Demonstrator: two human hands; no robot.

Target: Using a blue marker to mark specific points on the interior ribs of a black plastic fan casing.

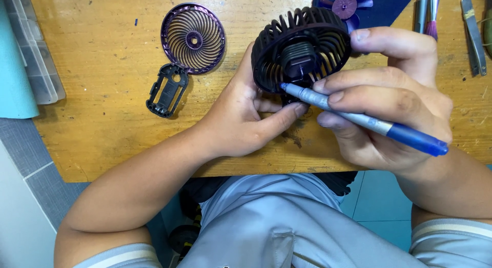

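My left hand (241, 114) grips the dark round fan housing (301, 47) from below and from its left side, holding it tilted above the wooden table (102, 119). My right hand (389, 98) holds a blue-handled screwdriver (359, 119) like a pen. Its tip touches the housing near the dark motor block at the centre. My right index finger also rests against the housing's upper right rim.
A round purple fan grille (193, 38) and a small black bracket (167, 90) lie at the left. A purple fan blade (344, 6) sits on a dark blue mat at the top. Tweezers (474, 34) and other tools lie at the top right. A clear plastic box (36, 57) stands at the far left.
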